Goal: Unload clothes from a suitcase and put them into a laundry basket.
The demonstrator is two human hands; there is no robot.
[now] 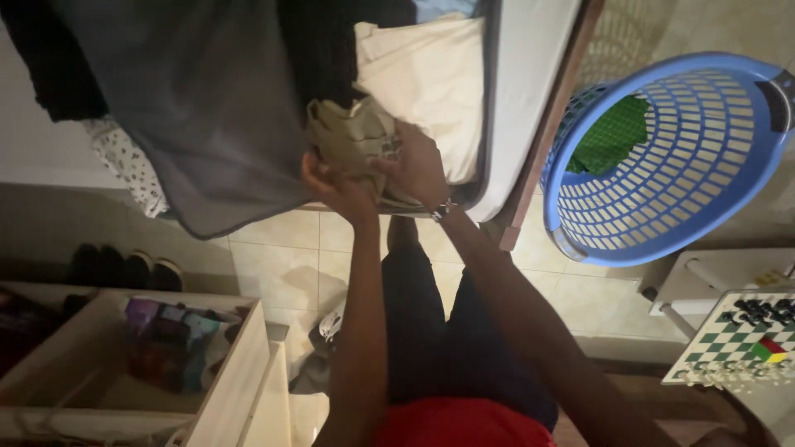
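Both hands are holding a bunched-up olive-green cloth [352,141] near the middle of the view, a bit toward 12 o'clock. The left hand [335,186] is cupping it from below, fingers curled up around the bundle, so it is not dropping. The right hand [418,165] is closing over it from the 3 o'clock side, squeezing the folds together. A watch [445,209] is sitting on that wrist.

The cloth is being held over the edge of an open suitcase [484,124] that is lying on the bed [530,74]. A cream cloth [431,74] is lying flat inside the case at 1 o'clock, packed neatly. The grey lid flap [207,108] is hanging open toward 10 o'clock, so the inside is easy to reach.

At 3 o'clock a blue laundry basket [704,207] is leaning on its side, with a green cloth [617,132] inside. At 4 o'clock a chess board [737,339] is resting with its pieces. At 8 o'clock an open drawer [232,372] is showing colourful things, and shoes [124,269] are waiting on the floor at 9 o'clock.
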